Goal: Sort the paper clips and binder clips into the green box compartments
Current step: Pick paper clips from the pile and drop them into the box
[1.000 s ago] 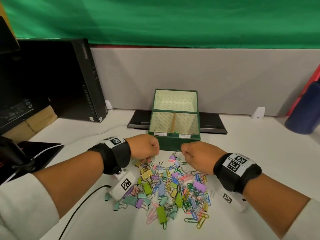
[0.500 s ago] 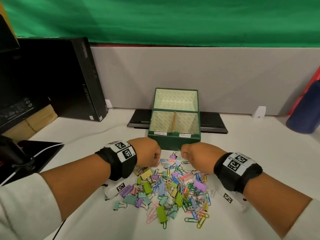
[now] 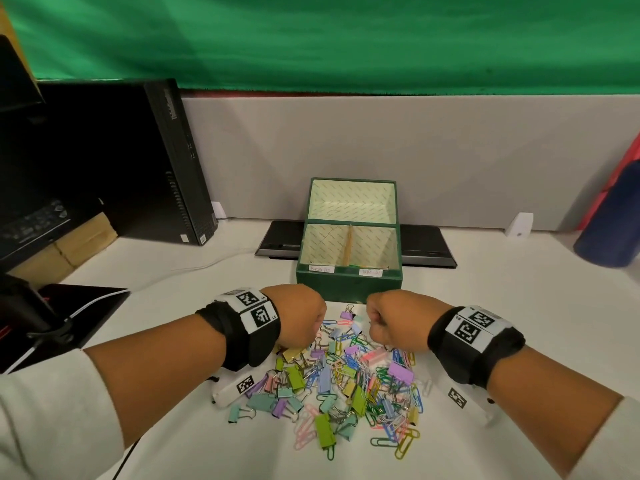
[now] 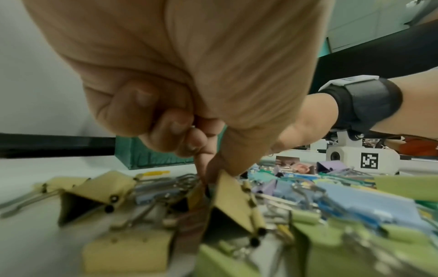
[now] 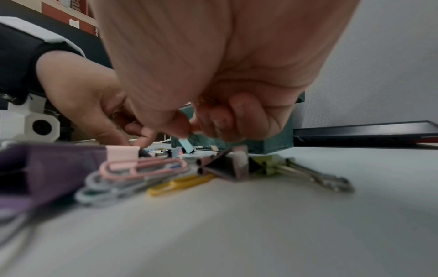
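Note:
A pile of coloured paper clips and binder clips (image 3: 346,382) lies on the white table in front of the open green box (image 3: 348,282). A tan divider (image 3: 348,244) splits the box into two labelled compartments. My left hand (image 3: 301,317) hovers over the pile's far left edge with its fingers curled. Its thumb and index tip (image 4: 208,170) pinch the top of a tan binder clip (image 4: 232,198) in the pile. My right hand (image 3: 388,320) is fisted over the pile's far right edge and pinches a small light blue clip (image 5: 186,146) just above the table.
A black computer tower (image 3: 138,161) stands at the back left, and a flat black device (image 3: 426,247) lies behind the box. A black stand (image 3: 69,306) with a white cable is at the left. A dark blue object (image 3: 613,220) sits far right.
My left hand has moved right and forward along the pile's far edge, closer to the box. The right hand has hardly moved.

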The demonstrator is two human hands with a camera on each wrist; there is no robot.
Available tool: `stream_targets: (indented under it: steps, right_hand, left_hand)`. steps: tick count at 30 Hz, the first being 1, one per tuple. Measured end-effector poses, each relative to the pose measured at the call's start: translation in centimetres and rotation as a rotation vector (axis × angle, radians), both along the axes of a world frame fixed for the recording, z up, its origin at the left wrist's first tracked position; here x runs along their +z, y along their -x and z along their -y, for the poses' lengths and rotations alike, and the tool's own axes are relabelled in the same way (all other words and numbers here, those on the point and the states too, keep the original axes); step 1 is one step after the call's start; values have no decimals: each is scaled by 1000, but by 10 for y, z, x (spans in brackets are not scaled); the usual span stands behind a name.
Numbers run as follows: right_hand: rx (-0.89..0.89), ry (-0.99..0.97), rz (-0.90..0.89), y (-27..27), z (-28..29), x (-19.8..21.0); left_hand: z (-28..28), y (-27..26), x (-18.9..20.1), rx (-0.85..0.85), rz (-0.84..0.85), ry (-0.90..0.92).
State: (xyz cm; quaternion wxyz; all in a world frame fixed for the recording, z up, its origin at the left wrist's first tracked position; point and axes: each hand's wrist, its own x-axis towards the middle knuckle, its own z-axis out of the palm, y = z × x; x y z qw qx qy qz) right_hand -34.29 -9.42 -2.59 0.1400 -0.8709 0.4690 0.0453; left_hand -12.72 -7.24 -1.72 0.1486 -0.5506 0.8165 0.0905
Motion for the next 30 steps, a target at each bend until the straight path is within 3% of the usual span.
stream_targets:
  steps: [7,13,22,30]
  right_hand:
    - [-19,8,54,0,1,0]
    - [-1,38,111,0,2,0]
    - [-10,158,154,-1,-3,9]
    - [-10,194,175,-1,-3,9]
  left_hand:
    - [-1,-1,1,42,46,-90]
    - [4,-16,2,89,-208,-9]
    - [11,5,1,-77,2,119]
    - [8,-6,-6,-31,125,37]
